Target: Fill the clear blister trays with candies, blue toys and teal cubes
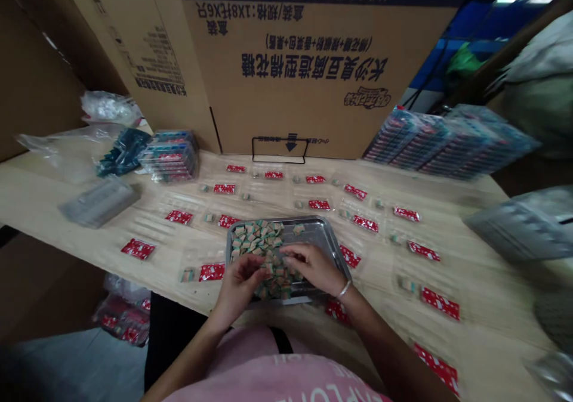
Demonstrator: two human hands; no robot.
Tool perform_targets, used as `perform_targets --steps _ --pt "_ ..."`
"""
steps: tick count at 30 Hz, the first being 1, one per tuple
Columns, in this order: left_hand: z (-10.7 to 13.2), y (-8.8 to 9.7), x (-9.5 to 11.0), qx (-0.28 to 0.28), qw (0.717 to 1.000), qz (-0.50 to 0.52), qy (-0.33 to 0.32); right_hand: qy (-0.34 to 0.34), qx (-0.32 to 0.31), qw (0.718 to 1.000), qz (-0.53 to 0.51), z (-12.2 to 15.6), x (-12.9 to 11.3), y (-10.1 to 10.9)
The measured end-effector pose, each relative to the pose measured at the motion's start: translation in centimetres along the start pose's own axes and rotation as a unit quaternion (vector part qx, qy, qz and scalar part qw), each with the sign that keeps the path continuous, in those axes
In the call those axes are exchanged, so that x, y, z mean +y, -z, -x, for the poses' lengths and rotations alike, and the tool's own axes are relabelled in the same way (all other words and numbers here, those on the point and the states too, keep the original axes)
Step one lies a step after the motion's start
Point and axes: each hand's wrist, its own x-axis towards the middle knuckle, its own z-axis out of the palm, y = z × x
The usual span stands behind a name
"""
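Observation:
A metal tray (330,238) lies on the table in front of me, with a heap of small tan squares with green edges (257,235) in it. My left hand (242,280) is over the tray's near left part, its thumb and index finger pinched at one small square (268,268). Close by, my right hand (313,265), with a bracelet at the wrist, reaches over the heap from the right. Its thumb and index finger look slightly apart, and no piece shows clearly between them.
Clear plastic trays with red patterned packets (440,302) and small squares are spread around the metal tray. Stacked packages (447,139) stand at the back right, a smaller package stack (170,154) at the back left. Behind rises a large cardboard box (313,104).

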Motion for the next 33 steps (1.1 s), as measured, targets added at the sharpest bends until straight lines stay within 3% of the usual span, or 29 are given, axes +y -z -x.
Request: perform_targets --steps 3,10,15,19,23,25,27,30,33 --pt "0.0 -0.1 -0.1 -0.007 1.000 -0.011 -0.021 -0.017 -0.066 0.985 -0.162 0.0 -0.8 -0.8" --pt "0.1 0.2 -0.2 -0.030 0.999 -0.017 -0.031 -0.027 -0.008 0.979 -0.203 0.2 -1.5 -3.2" --pt "0.5 0.8 -0.5 -0.014 0.996 -0.067 -0.058 0.033 0.061 0.995 -0.073 0.0 -1.7 -3.9" --pt "1.0 2.1 0.0 0.023 0.993 -0.077 -0.089 0.122 0.010 0.992 0.024 -0.9 -3.4 -4.2" --pt "1.1 4.4 1.0 0.058 0.993 -0.011 -0.098 0.268 -0.034 0.952 0.144 -2.8 -6.0 -5.3" --pt "0.9 6.2 1.2 0.080 0.992 0.002 -0.099 0.283 -0.061 0.946 0.147 -4.9 -6.7 -6.1" --pt "0.5 8.5 1.2 0.124 0.986 -0.015 -0.113 0.234 -0.086 0.963 0.103 -8.6 -6.7 -6.7" --pt "-0.3 12.4 0.4 0.252 0.949 -0.108 -0.157 0.076 -0.068 0.992 0.068 -16.7 -5.7 -6.7" --pt "-1.0 15.6 -1.0 0.354 0.897 -0.183 -0.193 0.027 -0.005 0.994 0.105 -25.8 -4.7 -6.0"
